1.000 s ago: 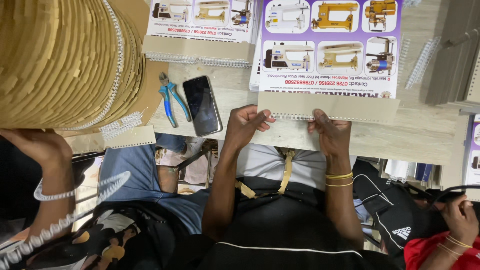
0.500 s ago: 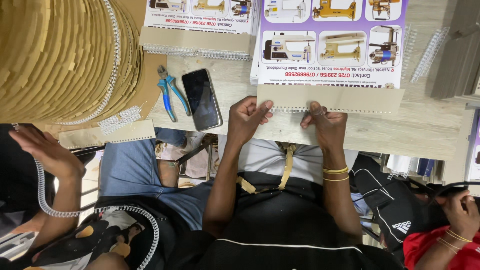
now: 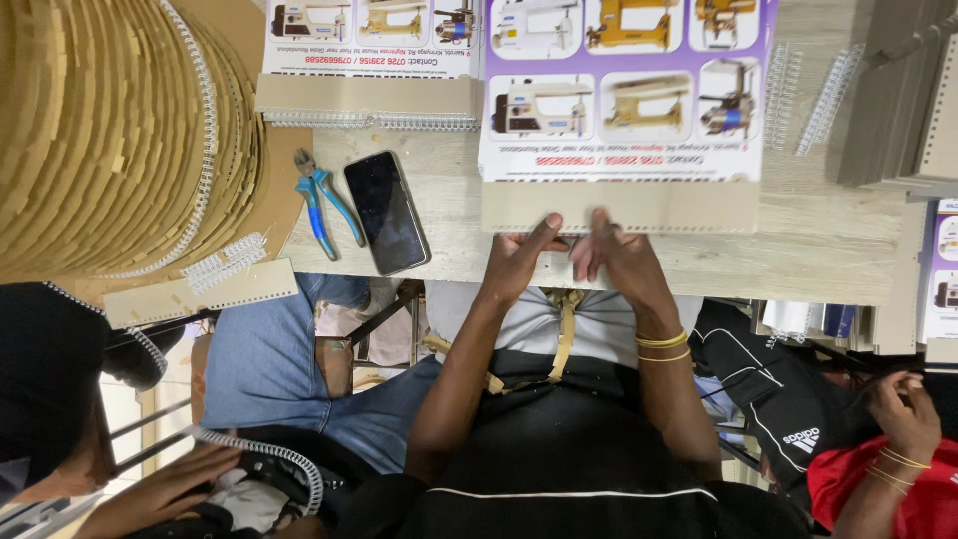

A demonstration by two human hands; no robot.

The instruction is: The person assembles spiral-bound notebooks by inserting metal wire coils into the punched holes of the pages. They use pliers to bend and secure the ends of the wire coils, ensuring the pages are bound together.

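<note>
Left hand [image 3: 519, 262] and right hand [image 3: 617, 258], fingers curled, both pinch the perforated edge of the beige cardboard strip [image 3: 619, 207] below the purple-bordered sewing-machine calendar sheet [image 3: 624, 90], table centre. Black smartphone [image 3: 385, 212] and blue-handled pliers [image 3: 321, 203] lie at 9 o'clock from the hands.

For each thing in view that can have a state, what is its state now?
Left hand: fingers pinching the card strip's lower edge.
Right hand: fingers on the same edge.
Card strip: flat on the calendar sheet.
Phone: screen dark, lying flat.
Blue pliers: lying flat, untouched.
</note>
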